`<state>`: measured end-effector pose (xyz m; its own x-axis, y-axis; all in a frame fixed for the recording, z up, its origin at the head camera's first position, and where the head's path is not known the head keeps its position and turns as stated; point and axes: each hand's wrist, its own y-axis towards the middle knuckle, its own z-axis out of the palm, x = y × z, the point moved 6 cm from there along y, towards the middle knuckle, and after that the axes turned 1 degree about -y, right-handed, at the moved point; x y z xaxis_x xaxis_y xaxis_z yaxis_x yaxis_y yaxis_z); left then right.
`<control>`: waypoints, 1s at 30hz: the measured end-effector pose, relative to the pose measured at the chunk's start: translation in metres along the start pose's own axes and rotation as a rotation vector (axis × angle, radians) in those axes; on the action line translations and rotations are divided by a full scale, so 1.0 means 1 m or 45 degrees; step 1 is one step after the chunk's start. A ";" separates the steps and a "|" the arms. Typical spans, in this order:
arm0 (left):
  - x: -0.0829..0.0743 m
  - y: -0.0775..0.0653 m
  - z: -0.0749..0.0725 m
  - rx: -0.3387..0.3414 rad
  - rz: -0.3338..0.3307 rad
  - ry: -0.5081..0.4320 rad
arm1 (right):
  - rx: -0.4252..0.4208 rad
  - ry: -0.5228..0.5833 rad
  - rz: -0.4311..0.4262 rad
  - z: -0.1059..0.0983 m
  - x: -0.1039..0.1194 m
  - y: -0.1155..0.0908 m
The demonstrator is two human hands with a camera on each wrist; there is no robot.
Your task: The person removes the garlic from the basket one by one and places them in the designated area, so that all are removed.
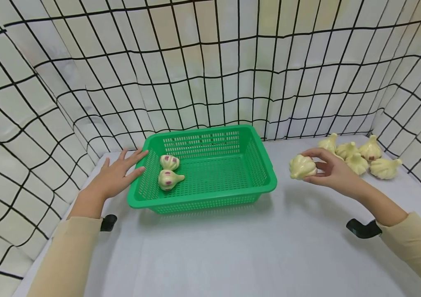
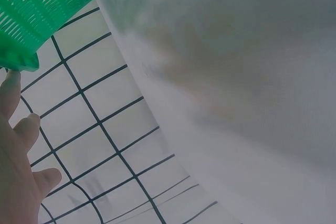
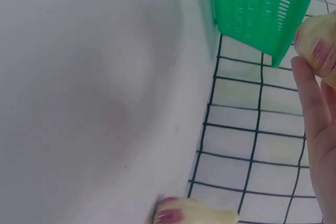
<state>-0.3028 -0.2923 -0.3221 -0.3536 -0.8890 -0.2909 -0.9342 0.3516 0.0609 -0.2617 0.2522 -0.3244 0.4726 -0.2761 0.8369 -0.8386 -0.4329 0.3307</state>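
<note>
A green perforated plastic basket (image 1: 210,200) stands on the white table, with two garlic bulbs (image 1: 169,180) inside at its left end. At the basket's left rim, my left hand (image 1: 115,175) spreads its straight fingers, the fingertips right at the edge. My right hand (image 1: 331,171) holds another garlic bulb (image 1: 302,167) between thumb and fingers, above the table to the right of the basket. The right wrist view shows purple streaks on this held bulb (image 3: 319,45), close to the basket's end wall (image 3: 257,9).
Behind my right hand, several garlic bulbs (image 1: 385,168) lie in a group at the table's back right. A black wire grid (image 1: 210,78) over white sheeting walls the table (image 1: 225,251) at the back and on both sides.
</note>
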 end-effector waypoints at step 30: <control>-0.002 0.000 0.000 0.008 -0.015 0.016 | 0.038 -0.267 0.476 -0.061 -0.063 -0.057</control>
<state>-0.3025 -0.2907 -0.3218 -0.3433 -0.8967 -0.2795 -0.9379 0.3430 0.0516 -0.2606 0.3462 -0.3698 0.1850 -0.5856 0.7892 -0.9559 -0.2937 0.0062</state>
